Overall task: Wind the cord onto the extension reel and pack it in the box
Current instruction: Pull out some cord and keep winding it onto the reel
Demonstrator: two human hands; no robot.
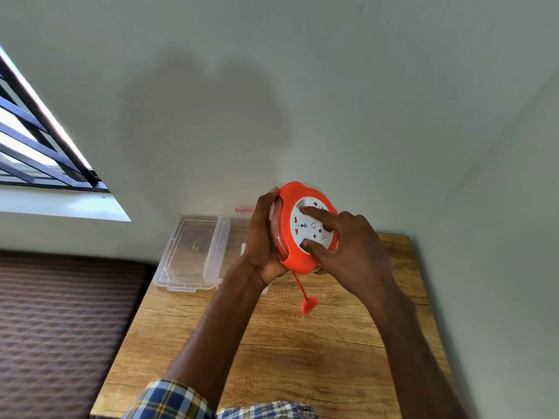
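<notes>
Extension reel (305,228), an orange disc with a white socket face, is held in the air above the far edge of the wooden table (272,343), face tilted toward the camera. It looks like rigid moulded plastic, light enough for one hand, and smooth, so probably a little slippery on the flat face; the scalloped orange rim gives better purchase than the face does. The groove between the two flanges holds wound orange cord, so squeezing there would likely press on the coils rather than on anything solid.

Behind it, at the table's far left corner, lies the clear plastic box (242,240), mostly hidden by the forearm, with its clear lid (193,252) open flat beside it and overhanging the left edge.

The left hand (263,240) wraps the reel's left rim, palm against the edge and fingers curled round the back, clamping it. The right hand (351,246) lies over the right side with its fingers (317,211) spread: one fingertip rests on the upper part of the white face, another on the lower part, in a narrow pinch-like span suited, I judge, to turning the hub.

A short length of cord (298,285) hangs from the reel's lower edge, limp and flexible, ending in the small orange plug (309,304) dangling just above the tabletop. Winding looks nearly finished.
</notes>
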